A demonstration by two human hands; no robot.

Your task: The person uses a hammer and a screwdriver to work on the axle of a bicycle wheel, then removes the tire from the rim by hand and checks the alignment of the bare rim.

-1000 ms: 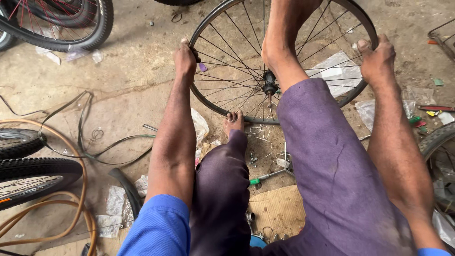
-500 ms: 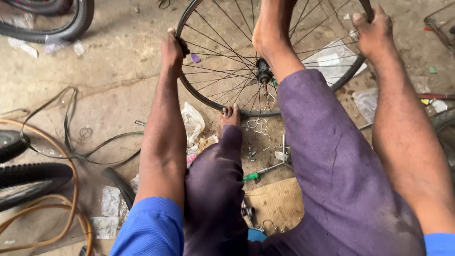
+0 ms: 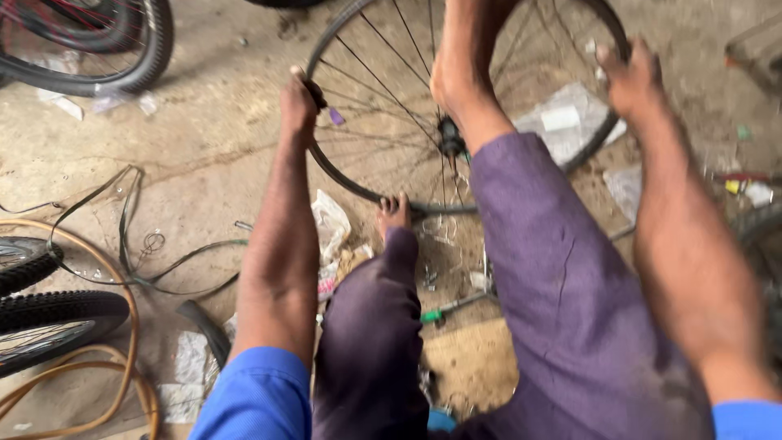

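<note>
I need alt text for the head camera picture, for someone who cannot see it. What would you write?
Seen from above, a seated person grips a spoked bicycle wheel lying on a dusty concrete floor, left hand on its left rim and right hand on its right rim, with one bare foot over the hub. More tyres, an orange hose and paper scraps lie around.

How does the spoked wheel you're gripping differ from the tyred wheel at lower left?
The gripped spoked bicycle wheel lies fully in view, held by the left hand and right hand. The knobby black-tyred wheel is untouched, cut off by the frame edge, with thick tread. Both have thin metal spokes.
</note>
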